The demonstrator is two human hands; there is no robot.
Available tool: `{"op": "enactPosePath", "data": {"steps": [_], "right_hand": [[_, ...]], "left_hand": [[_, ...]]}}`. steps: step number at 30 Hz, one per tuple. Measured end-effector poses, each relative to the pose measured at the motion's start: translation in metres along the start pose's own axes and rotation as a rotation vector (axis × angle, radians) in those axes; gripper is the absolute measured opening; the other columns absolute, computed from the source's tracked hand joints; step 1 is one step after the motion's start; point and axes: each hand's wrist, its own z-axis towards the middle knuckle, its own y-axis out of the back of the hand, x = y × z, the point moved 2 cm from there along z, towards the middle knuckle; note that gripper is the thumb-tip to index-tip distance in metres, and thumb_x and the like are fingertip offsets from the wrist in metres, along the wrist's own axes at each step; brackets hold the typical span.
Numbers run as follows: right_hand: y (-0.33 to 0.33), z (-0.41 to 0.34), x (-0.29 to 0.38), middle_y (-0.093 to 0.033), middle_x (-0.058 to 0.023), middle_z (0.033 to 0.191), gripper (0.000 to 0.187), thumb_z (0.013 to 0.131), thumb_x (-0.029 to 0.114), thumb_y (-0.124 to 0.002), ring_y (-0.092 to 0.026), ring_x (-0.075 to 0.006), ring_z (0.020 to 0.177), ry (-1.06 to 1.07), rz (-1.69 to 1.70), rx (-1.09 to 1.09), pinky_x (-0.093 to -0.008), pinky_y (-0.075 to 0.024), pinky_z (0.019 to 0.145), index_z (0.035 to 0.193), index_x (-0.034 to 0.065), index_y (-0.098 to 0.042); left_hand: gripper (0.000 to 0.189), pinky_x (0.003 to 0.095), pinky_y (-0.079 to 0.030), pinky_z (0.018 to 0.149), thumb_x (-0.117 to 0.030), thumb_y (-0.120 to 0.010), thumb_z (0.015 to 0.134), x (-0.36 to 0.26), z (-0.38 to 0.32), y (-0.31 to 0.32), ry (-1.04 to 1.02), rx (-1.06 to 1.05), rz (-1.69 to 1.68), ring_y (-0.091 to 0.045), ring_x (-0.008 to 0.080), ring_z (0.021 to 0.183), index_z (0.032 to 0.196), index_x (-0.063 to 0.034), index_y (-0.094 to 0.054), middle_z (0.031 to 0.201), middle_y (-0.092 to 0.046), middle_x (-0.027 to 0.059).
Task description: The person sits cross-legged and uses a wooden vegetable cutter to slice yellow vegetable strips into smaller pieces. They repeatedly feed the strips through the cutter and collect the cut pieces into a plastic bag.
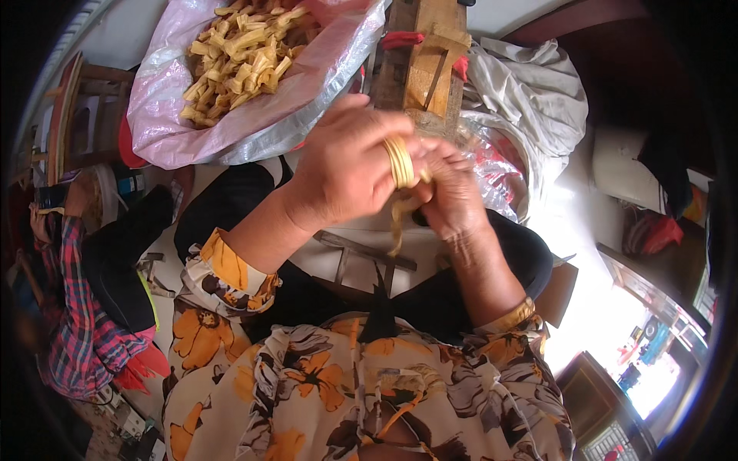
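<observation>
A pale yellow strip (399, 161) is wound in several turns around the fingers of my left hand (351, 164). My right hand (455, 187) meets it fingertip to fingertip and pinches the same strip; motion blurs both hands. From between them a loose, twisted tail hangs down over my lap. Just beyond my left hand is a woven plastic sack (167, 129), its mouth spread wide. Inside lie many knotted yellow pieces (248, 57) of similar colour. A wooden bench (392, 75) carrying a slotted wooden block (429, 72) stands right beyond my hands.
Grey-white cloth (524, 86) and clear plastic wrapping (496, 173) lie right of the bench. Below my hands is a dark frame (357, 253) near the floor. At left sits another person in a plaid shirt (81, 311), hands near a yellow strip. A wooden chair (63, 115) stands behind.
</observation>
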Motion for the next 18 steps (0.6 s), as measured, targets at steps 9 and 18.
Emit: {"op": "enactPosePath", "data": {"steps": [9,18], "right_hand": [[-0.005,-0.008,0.006,-0.064,-0.0082,0.076,0.022,0.091,0.02,-0.056,-0.058,-0.013,0.064,0.736,-1.47,0.092,-0.0299,-0.0473,0.059,0.093,-0.0004,-0.062],[0.008,-0.01,0.01,-0.035,0.0029,0.052,0.047,0.096,0.043,-0.041,-0.024,-0.0071,0.044,-0.169,-0.306,0.232,-0.0231,-0.0198,0.042,0.072,0.0051,-0.054]], "left_hand": [[0.012,0.0328,-0.051,0.074,0.006,-0.058,0.073,0.007,-0.015,-0.018,0.314,0.307,-0.135,-0.063,0.0285,0.087,0.085,0.0054,-0.061,0.107,-0.061,0.0149],[0.013,0.0271,-0.05,0.077,-0.005,-0.056,0.088,0.025,0.001,0.013,0.43,-0.079,-0.723,-0.062,0.0191,0.087,0.084,0.0058,-0.062,0.1,-0.062,0.0162]]}}
